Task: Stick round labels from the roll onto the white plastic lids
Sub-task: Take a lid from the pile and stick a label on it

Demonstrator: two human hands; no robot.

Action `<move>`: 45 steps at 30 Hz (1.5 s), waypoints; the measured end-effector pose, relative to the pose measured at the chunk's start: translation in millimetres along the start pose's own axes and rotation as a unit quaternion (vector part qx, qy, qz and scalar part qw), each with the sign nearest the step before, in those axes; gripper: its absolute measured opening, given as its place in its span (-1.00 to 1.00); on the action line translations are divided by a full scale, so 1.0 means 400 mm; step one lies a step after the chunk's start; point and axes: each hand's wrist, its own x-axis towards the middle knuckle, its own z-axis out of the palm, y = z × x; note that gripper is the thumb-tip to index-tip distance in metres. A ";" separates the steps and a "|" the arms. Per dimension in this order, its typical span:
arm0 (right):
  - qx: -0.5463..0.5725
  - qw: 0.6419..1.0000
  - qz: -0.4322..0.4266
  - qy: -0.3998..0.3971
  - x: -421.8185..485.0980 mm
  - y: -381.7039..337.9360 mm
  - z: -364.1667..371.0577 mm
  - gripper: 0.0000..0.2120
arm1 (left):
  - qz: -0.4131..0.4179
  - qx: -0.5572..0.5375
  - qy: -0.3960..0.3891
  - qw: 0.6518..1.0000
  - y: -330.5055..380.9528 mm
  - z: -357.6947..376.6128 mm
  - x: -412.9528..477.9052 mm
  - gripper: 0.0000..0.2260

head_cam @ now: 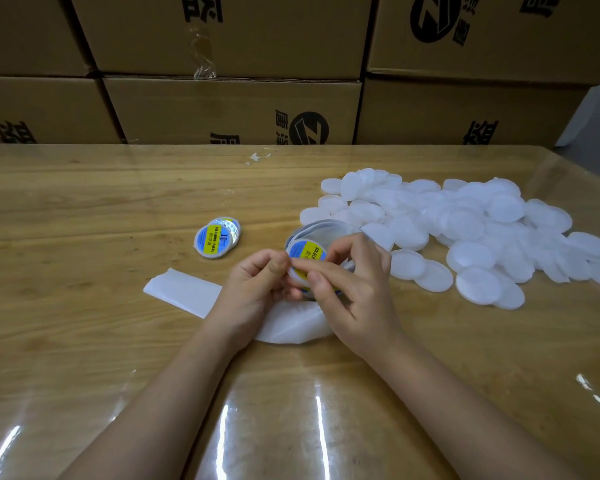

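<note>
Labels (305,252) are round, blue with a yellow band across the middle and dark print on it. One label sits at mid-frame, pinched between both hands just above the counter (84,237).

Nearest, along the lower edge, two bare forearms reach in over a glossy clear sheet that covers the wooden top and throws back white streaks of light. The left hand (253,289) has its fingers curled in, the thumb tip pressed against the label's left edge. The right hand (354,292) lays its index finger across the label's lower edge with the thumb curled at the upper right, so both sets of fingers are clamped on it. Whether a lid lies under it I cannot tell.

Under the hands a white backing strip (184,292) trails flat toward the left. Just behind the fingers stands the label roll (321,228), loose grey-white loops on edge. Left of centre, apart from the hands, lie two labelled lids (215,241), overlapping, each with a white rim round its sticker.

Farther right a wide pile of white plastic lids (465,223) spreads to the right edge, plain translucent discs lying every way. A small white scrap (257,156) sits near the counter's far edge. Across the top, stacked cardboard boxes (232,112) with black print form a wall.
</note>
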 end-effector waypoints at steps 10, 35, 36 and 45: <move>-0.028 0.998 0.002 0.052 -0.001 0.021 -0.008 -0.73 | 0.017 -0.048 0.008 0.999 0.006 -0.007 0.004 -0.72; -0.070 0.995 0.011 0.068 0.005 0.034 -0.012 -0.73 | -0.011 -0.030 -0.020 0.999 0.003 -0.009 0.003 -0.66; -0.072 0.995 0.012 0.071 0.006 0.035 -0.013 -0.72 | -0.007 -0.041 -0.009 0.999 0.005 -0.010 0.004 -0.70; -0.070 0.995 0.004 0.074 0.003 0.028 -0.008 -0.74 | -0.009 -0.090 0.085 0.992 0.018 -0.006 0.009 -0.74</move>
